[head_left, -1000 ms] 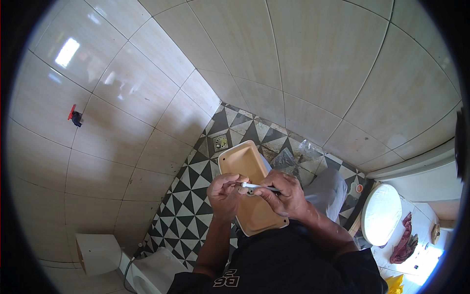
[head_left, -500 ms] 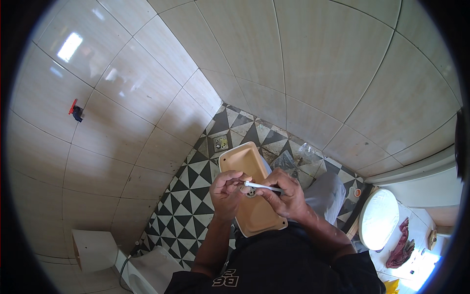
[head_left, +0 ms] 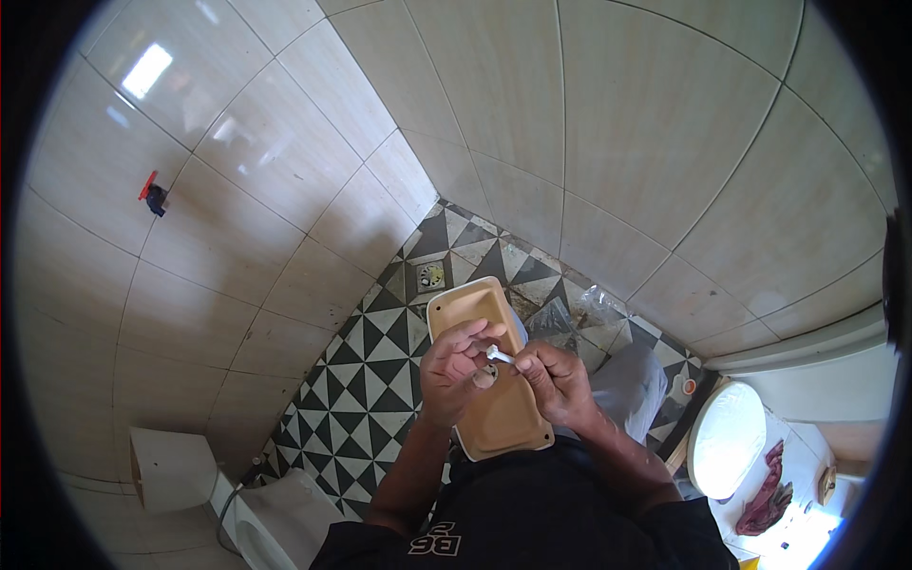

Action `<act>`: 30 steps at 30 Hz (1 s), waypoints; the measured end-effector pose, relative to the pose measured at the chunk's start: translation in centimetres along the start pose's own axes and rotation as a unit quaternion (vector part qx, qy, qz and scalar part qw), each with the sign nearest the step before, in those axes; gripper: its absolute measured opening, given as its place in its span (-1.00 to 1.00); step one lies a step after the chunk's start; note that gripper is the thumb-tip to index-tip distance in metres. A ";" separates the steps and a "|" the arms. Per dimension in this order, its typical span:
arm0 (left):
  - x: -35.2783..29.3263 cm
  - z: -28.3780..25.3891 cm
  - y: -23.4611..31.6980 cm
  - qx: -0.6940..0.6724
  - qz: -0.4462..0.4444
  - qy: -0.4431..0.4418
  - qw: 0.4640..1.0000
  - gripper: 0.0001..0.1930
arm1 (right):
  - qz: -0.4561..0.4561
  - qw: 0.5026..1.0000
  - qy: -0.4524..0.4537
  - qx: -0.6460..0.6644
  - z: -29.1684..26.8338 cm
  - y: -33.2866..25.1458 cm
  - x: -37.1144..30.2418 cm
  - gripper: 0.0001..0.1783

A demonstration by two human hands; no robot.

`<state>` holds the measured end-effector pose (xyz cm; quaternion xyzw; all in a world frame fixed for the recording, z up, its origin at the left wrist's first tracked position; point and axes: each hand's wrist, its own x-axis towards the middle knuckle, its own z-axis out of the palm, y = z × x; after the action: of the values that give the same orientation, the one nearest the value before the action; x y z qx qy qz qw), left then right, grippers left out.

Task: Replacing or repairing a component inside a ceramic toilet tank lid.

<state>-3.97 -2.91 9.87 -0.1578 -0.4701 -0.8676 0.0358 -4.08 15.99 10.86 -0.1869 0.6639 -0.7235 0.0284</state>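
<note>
My right hand [head_left: 556, 382] pinches a slim white plastic rod [head_left: 500, 355] with a wider head, thumb on top. The head points up and left toward my left hand [head_left: 460, 369]. That hand is open, fingers curved and apart around the rod's head; I cannot tell whether they touch it. Below both hands, across my lap, lies a long tan tray-like piece with a white rim [head_left: 503, 418], resembling an upturned toilet tank lid. It has small holes near its corners. A round fitting at its middle is mostly hidden behind my hands.
A toilet [head_left: 275, 518] with a hose beside it stands at the lower left. A red-handled tap [head_left: 153, 194] juts from the left wall. Clear plastic wrap [head_left: 553, 321] and a floor drain [head_left: 430, 276] lie ahead. At right are a white oval piece [head_left: 727, 439] and a dark red cloth [head_left: 766, 499].
The rod has turned in my right hand, so its head points more toward me and it looks shorter. My left fingers have risen and spread slightly. The whole view has shifted a little.
</note>
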 end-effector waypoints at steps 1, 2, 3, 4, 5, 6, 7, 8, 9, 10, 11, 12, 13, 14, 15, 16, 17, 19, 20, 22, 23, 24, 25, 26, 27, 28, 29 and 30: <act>0.1 -0.3 -0.3 0.014 -0.005 -0.002 1.000 -0.41 | -0.009 1.000 0.008 0.005 0.1 -0.1 0.0 -0.69; 0.1 -0.5 -0.5 0.029 -0.010 -0.005 1.000 -0.38 | -0.010 1.000 0.003 0.004 0.1 0.0 -0.1 -0.69; 0.1 -0.7 -0.6 0.028 -0.005 -0.002 1.000 -0.38 | -0.019 1.000 0.007 0.008 0.1 0.1 -0.3 -0.67; 0.3 -0.7 -0.6 0.047 -0.022 0.017 0.998 -0.39 | -0.027 0.999 0.012 0.013 0.1 0.3 -0.3 -0.64; 0.5 -0.7 -0.6 0.067 -0.039 0.035 0.996 -0.40 | -0.028 1.000 0.008 0.011 -0.1 0.4 -0.4 -0.64; 0.6 -0.9 -0.8 0.065 -0.035 0.037 0.997 -0.40 | -0.018 0.999 0.006 0.027 -0.4 0.5 -0.4 -0.64; 0.7 -1.1 -1.2 0.097 -0.059 0.101 0.988 -0.46 | -0.007 0.999 0.006 0.043 -0.5 0.5 -0.4 -0.64; 0.8 -1.4 -1.5 0.127 -0.084 0.164 0.975 -0.52 | -0.008 0.999 0.003 0.041 -0.5 0.5 -0.5 -0.64; 0.4 -1.7 -1.8 0.125 -0.081 0.166 0.975 -0.52 | 0.002 0.999 0.008 0.047 -0.4 0.5 -0.6 -0.64; -0.3 -1.8 -1.6 0.104 -0.068 0.141 0.982 -0.58 | 0.013 0.998 0.014 0.055 -0.2 0.5 -0.7 -0.63; -0.6 -1.8 -1.6 0.084 -0.055 0.116 0.988 -0.65 | 0.013 0.998 0.012 0.053 -0.1 0.5 -0.6 -0.63; -0.8 -1.7 -1.9 0.082 -0.054 0.118 0.988 -0.65 | 0.002 0.999 0.022 0.045 0.0 0.6 -0.5 -0.62; -0.7 -0.5 -1.5 0.106 -0.017 0.077 0.991 -0.71 | -0.010 0.999 0.031 0.038 0.2 0.7 -0.4 -0.61; -0.5 0.3 -1.1 0.129 0.020 0.034 0.991 -0.77 | -0.009 0.999 0.029 0.037 0.3 0.9 -0.4 -0.61; -0.5 0.6 -0.7 0.128 0.021 0.036 0.991 -0.77 | -0.013 0.999 0.037 0.032 0.4 1.1 -0.5 -0.61; -0.3 0.7 -0.4 0.148 0.004 0.026 0.989 -0.78 | -0.020 0.998 0.045 0.028 0.4 1.3 -0.5 -0.61; -0.2 0.8 -0.1 0.169 -0.013 0.016 0.985 -0.79 | -0.020 0.999 0.043 0.027 0.3 1.3 -0.5 -0.61; -0.3 1.2 0.3 0.165 -0.026 0.021 0.986 -0.80 | 0.042 0.998 0.008 0.051 -0.4 1.2 -0.7 -0.68; -0.4 1.3 0.3 0.161 -0.040 0.025 0.986 -0.80 | 0.043 0.998 0.008 0.049 -0.7 1.3 -0.8 -0.68; -0.6 1.2 0.4 0.155 -0.042 0.017 0.987 -0.78 | 0.109 0.987 -0.031 0.110 -1.1 1.6 -0.9 -0.69; -0.6 1.1 0.4 0.149 -0.045 0.009 0.988 -0.76 | 0.109 0.988 -0.032 0.109 -1.0 1.5 -0.9 -0.69; -0.6 1.1 0.4 0.148 -0.045 0.009 0.988 -0.76 | 0.086 0.990 -0.014 0.108 -0.7 1.3 -0.9 -0.70; -0.5 1.1 0.4 0.152 -0.031 0.006 0.988 -0.76 | 0.062 0.992 0.004 0.109 -0.2 1.0 -0.8 -0.71; -0.4 1.0 0.3 0.157 -0.017 0.004 0.988 -0.75 | 0.062 0.992 0.003 0.108 0.2 0.6 -0.6 -0.71; -0.4 0.9 0.2 0.156 -0.017 0.004 0.988 -0.75 | 0.025 0.996 0.030 0.084 0.8 -0.1 -0.4 -0.71; -0.4 0.9 0.2 0.149 -0.015 0.003 0.989 -0.75 | -0.012 0.997 0.058 0.059 1.0 -0.5 -0.3 -0.70; -0.4 0.8 0.2 0.142 -0.013 0.002 0.990 -0.75 | -0.012 0.996 0.059 0.058 0.9 0.0 -0.2 -0.70; -0.4 0.8 0.3 0.141 -0.014 0.000 0.990 -0.75 | -0.031 0.998 0.052 0.035 0.7 0.9 -0.2 -0.73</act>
<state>-3.36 -2.44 10.38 -0.1442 -0.5902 -0.7930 0.0458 -3.87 15.30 9.99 -0.1681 0.6328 -0.7555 -0.0217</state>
